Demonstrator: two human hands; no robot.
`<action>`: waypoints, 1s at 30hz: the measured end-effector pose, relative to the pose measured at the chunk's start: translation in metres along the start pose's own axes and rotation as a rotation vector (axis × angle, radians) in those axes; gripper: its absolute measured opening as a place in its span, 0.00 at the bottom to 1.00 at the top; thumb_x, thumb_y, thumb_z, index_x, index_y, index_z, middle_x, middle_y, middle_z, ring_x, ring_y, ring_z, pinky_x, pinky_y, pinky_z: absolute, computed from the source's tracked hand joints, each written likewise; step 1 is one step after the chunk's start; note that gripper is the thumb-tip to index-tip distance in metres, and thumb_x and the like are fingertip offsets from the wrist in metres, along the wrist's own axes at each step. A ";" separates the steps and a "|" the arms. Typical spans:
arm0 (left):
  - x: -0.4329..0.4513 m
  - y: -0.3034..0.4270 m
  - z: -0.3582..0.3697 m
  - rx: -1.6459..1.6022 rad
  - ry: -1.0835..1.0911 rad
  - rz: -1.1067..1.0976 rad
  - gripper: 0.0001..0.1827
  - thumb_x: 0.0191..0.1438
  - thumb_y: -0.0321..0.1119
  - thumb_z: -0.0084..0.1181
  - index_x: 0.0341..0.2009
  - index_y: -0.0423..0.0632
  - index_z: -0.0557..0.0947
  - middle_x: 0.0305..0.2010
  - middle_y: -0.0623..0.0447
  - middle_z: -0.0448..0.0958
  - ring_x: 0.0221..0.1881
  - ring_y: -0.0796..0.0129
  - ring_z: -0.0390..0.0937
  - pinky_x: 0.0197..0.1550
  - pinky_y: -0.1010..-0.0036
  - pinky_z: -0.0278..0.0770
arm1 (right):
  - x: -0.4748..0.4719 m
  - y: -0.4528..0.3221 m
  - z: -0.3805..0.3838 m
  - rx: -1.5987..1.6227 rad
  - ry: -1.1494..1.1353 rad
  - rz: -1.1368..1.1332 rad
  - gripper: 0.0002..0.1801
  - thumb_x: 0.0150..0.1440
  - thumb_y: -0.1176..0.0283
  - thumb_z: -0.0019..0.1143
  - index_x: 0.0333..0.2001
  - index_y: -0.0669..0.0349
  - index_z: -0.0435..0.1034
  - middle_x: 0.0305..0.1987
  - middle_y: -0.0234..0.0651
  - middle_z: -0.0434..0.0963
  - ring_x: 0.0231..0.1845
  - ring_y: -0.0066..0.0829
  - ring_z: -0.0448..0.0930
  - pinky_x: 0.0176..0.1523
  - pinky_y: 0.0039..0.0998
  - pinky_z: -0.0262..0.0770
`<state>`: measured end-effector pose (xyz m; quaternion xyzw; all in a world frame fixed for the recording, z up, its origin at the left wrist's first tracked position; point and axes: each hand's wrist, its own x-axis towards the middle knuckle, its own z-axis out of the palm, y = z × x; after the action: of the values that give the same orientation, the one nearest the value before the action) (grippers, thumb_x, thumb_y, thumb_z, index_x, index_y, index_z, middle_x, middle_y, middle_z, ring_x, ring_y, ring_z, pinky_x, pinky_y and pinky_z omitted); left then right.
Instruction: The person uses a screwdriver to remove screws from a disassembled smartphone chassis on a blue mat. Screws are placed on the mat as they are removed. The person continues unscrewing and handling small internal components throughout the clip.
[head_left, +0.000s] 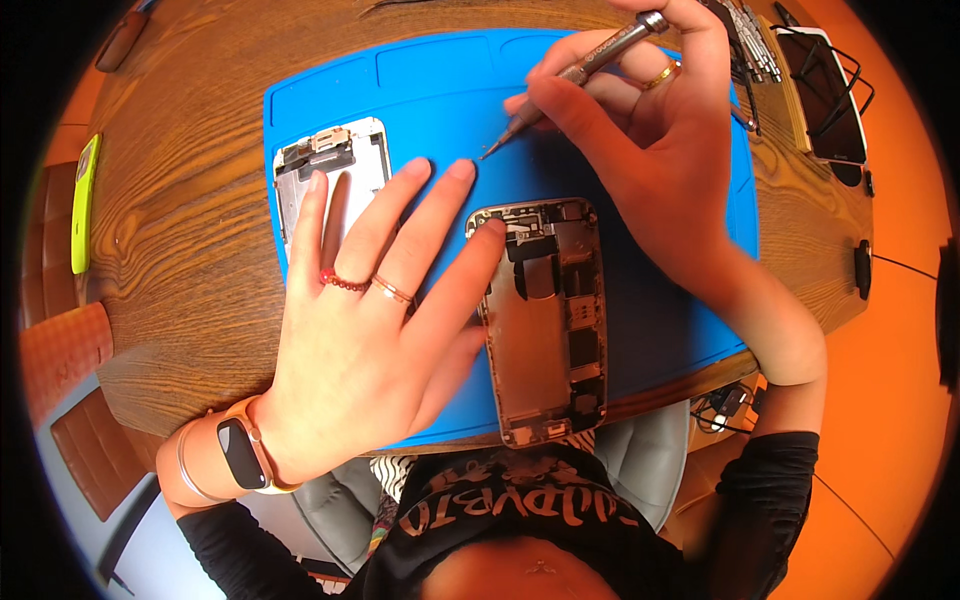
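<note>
My right hand (660, 142) grips a precision screwdriver (600, 60) slantwise, its tip pointing down-left above a blue work mat (450, 67). A tiny bit of something, too small to identify, shows at the tip. My left hand (352, 330) is spread palm down with fingers apart. Its index fingertip overlaps the upper left corner of an opened smartphone housing (532, 345), whose internal parts are exposed; the thumb is beside the housing's left edge. Under the left fingers lies a detached phone display assembly (367, 146), metal back up and partly hidden.
A yellow-green phone case (85, 202) lies at the wooden table's (187, 187) left edge. Several screwdriver bits (754, 45) sit at the upper right, beside a white-edged device (825, 97) under a black wire stand (847, 82). The housing's lower end reaches the table's front edge.
</note>
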<state>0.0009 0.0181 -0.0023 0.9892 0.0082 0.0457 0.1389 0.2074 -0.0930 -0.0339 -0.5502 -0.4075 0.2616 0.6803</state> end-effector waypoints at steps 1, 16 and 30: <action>0.001 -0.001 0.000 -0.008 0.003 -0.001 0.32 0.48 0.37 0.61 0.59 0.44 0.76 0.73 0.40 0.62 0.74 0.43 0.57 0.74 0.37 0.38 | 0.000 0.000 0.000 -0.002 0.003 -0.006 0.32 0.62 0.86 0.57 0.61 0.57 0.49 0.41 0.41 0.76 0.42 0.23 0.81 0.47 0.20 0.77; 0.000 -0.001 -0.003 0.052 -0.042 -0.013 0.36 0.47 0.47 0.67 0.61 0.48 0.77 0.74 0.43 0.63 0.74 0.47 0.58 0.73 0.34 0.35 | 0.004 -0.002 0.001 -0.021 0.013 -0.015 0.33 0.61 0.85 0.58 0.62 0.55 0.49 0.39 0.36 0.75 0.39 0.18 0.79 0.42 0.16 0.74; -0.002 0.001 -0.004 0.076 -0.042 -0.054 0.37 0.46 0.49 0.65 0.62 0.53 0.79 0.73 0.44 0.63 0.73 0.49 0.59 0.73 0.34 0.35 | -0.001 0.008 0.001 -0.107 -0.071 -0.203 0.36 0.60 0.87 0.59 0.64 0.58 0.48 0.41 0.41 0.79 0.41 0.22 0.83 0.44 0.19 0.78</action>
<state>-0.0014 0.0181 0.0015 0.9940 0.0337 0.0206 0.1024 0.2072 -0.0912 -0.0416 -0.5321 -0.4985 0.1886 0.6579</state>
